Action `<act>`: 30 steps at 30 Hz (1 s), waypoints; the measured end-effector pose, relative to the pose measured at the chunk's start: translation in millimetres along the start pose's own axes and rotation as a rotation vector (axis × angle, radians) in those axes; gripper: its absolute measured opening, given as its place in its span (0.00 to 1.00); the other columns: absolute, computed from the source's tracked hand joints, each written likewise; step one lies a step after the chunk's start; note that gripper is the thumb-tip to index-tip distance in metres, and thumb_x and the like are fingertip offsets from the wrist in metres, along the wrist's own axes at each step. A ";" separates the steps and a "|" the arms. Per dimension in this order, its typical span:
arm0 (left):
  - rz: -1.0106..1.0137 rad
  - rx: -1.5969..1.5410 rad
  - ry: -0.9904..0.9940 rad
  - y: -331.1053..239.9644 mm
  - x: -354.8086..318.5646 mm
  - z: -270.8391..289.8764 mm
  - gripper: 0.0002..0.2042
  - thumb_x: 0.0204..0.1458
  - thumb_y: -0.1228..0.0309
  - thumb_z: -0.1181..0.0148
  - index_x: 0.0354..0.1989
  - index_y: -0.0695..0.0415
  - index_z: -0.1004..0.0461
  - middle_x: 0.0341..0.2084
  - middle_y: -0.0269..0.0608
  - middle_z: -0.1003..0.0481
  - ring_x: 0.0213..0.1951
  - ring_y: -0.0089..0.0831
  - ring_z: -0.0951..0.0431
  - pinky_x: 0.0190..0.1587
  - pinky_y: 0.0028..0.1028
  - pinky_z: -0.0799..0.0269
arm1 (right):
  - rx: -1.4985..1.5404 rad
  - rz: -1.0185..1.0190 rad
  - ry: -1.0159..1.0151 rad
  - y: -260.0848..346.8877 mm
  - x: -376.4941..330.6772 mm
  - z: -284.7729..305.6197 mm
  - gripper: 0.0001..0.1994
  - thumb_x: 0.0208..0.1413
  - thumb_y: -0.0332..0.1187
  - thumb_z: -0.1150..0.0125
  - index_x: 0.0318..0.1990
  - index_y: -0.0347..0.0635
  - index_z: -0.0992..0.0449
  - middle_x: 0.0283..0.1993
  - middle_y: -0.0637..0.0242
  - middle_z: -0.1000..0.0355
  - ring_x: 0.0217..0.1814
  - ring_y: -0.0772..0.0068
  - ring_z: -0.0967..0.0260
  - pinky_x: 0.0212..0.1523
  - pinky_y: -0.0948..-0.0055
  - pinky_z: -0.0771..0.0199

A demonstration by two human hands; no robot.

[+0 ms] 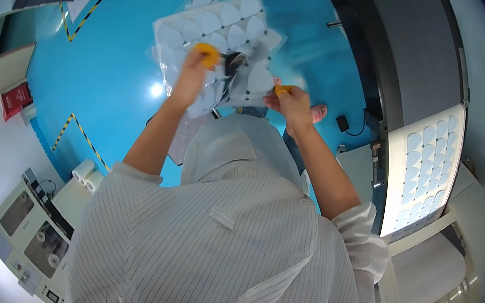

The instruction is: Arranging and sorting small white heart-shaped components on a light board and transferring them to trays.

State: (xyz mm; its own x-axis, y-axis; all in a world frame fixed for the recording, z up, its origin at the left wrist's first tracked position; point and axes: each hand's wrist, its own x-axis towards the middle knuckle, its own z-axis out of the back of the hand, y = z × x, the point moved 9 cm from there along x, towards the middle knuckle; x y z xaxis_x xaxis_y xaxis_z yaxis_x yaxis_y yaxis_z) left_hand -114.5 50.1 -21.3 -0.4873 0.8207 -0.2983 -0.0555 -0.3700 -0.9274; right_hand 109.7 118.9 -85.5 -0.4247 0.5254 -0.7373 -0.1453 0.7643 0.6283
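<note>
Clear plastic sheets (236,20) bearing several pale, rounded-triangle pieces spread out in front of me, overlapping one another. My left hand (193,70) has its fingers closed at the left part of the sheets; the fingers are smeared by motion. An orange-yellow patch (207,55) shows at its fingertips. To the right, my right hand (291,102) pinches the right edge of a clear sheet, beside a pale piece (260,79). Orange-yellow material (284,89) shows at these fingers too, looking like finger covers. Glare and blur hide the exact grip.
A long machine (399,49) with a grey bed runs along the right, with a lit panel (422,170) carrying rows of pale pieces. Below me lies a blue floor (104,76) with striped tape. A pale cabinet machine (31,240) stands at lower left. White rolls (87,173) sit beside it.
</note>
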 end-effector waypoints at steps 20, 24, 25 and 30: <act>-0.779 0.506 -0.979 -311.1 -89.9 262.6 0.08 0.54 0.77 0.55 0.35 0.70 0.33 0.35 0.45 0.29 0.31 0.25 0.28 0.32 0.22 0.31 | -1.624 0.436 0.019 -59.5 58.6 -17.6 0.24 0.56 0.43 0.49 0.46 0.25 0.37 0.28 0.49 0.28 0.38 0.55 0.26 0.41 0.60 0.25; -0.921 1.011 -0.740 -316.3 -104.7 127.6 0.10 0.55 0.79 0.60 0.34 0.66 0.29 0.37 0.46 0.26 0.29 0.29 0.28 0.31 0.25 0.32 | 0.092 0.143 0.519 102.5 -53.1 -123.3 0.43 0.52 0.61 0.50 0.66 0.41 0.55 0.60 0.53 0.40 0.57 0.56 0.37 0.44 0.63 0.27; -0.970 1.143 -0.587 -316.3 -113.1 80.6 0.10 0.54 0.79 0.60 0.34 0.66 0.28 0.37 0.49 0.25 0.31 0.32 0.26 0.33 0.25 0.32 | 0.196 0.079 0.582 149.0 -86.6 -145.0 0.45 0.50 0.62 0.49 0.67 0.42 0.57 0.63 0.52 0.47 0.60 0.53 0.42 0.43 0.57 0.26; -0.858 0.677 0.154 -285.4 -115.6 -32.6 0.14 0.55 0.71 0.56 0.44 0.67 0.30 0.41 0.55 0.27 0.47 0.39 0.27 0.52 0.34 0.36 | -0.206 0.462 0.366 248.5 -146.8 -116.2 0.29 0.53 0.38 0.49 0.57 0.27 0.49 0.52 0.43 0.40 0.49 0.56 0.35 0.37 0.63 0.27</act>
State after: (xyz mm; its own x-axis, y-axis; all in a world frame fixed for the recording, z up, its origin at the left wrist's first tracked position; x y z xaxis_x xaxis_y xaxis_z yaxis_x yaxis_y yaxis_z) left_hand -13.9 75.0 270.5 0.0529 0.9471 0.3165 -0.8122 0.2252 -0.5382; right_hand 32.1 188.2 207.7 -0.7583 0.5944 -0.2678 -0.0272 0.3816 0.9239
